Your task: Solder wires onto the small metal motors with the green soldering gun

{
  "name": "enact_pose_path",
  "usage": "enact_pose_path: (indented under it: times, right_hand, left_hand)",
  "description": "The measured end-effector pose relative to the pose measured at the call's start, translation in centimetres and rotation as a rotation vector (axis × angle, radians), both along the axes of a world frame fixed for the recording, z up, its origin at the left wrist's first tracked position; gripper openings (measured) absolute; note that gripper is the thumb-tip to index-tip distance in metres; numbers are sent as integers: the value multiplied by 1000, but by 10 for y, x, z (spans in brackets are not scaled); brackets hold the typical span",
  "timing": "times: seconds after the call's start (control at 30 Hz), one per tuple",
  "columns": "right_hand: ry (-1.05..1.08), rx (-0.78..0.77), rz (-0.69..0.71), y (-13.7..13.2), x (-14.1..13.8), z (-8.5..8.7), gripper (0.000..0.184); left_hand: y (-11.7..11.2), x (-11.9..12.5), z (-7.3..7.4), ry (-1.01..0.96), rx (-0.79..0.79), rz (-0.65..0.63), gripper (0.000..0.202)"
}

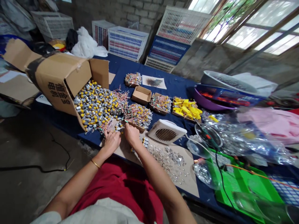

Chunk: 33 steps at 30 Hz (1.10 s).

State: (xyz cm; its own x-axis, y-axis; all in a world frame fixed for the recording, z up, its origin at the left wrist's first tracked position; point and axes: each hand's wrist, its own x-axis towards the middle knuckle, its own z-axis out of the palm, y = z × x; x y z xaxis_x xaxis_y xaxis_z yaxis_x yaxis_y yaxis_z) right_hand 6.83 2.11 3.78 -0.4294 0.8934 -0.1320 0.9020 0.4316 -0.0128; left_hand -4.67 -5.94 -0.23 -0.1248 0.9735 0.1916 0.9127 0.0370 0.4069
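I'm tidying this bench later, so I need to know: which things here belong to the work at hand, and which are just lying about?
Part of the work:
left hand, right hand, wired motors, cardboard box, small silver parts, cardboard sheet

Probably just lying about:
plastic crates, purple basin, green tray, pink cloth

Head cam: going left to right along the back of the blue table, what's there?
Cardboard carton → heap of silver-and-yellow wired components → small cardboard box → tray of wired parts → tray of yellow parts → purple basin
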Motion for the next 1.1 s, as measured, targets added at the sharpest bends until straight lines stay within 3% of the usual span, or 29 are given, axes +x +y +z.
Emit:
enact_pose_path:
  times: [0.13,0.3,0.47,0.67,0.83,1.0,1.1]
  right_hand:
    - [2,-39,16,-28,27,-1,30]
    - [5,-96,46,-43,37,-11,34]
    - [5,-109,46,-37,37,-12,37]
    - [14,-111,38,-32,36,-7,37]
    - [34,-92,24,-20,32,-1,39]
    - [37,-126,70,-11,32,0,30]
    - [38,-126,77,-9,30,1,30]
  left_hand:
    - [2,3,0,-159,3,-10,18]
    - [2,10,-5,-139,9,8,19]
    - [-5,-4,-10,-60,11,43,20]
    - [-3,-22,-3,-42,-77,-114,22]
    - [7,-14,1,-75,-81,-130,13]
    - [12,4,1,-73,-88,-157,13]
    - [9,2,2,-106,-76,-123,16]
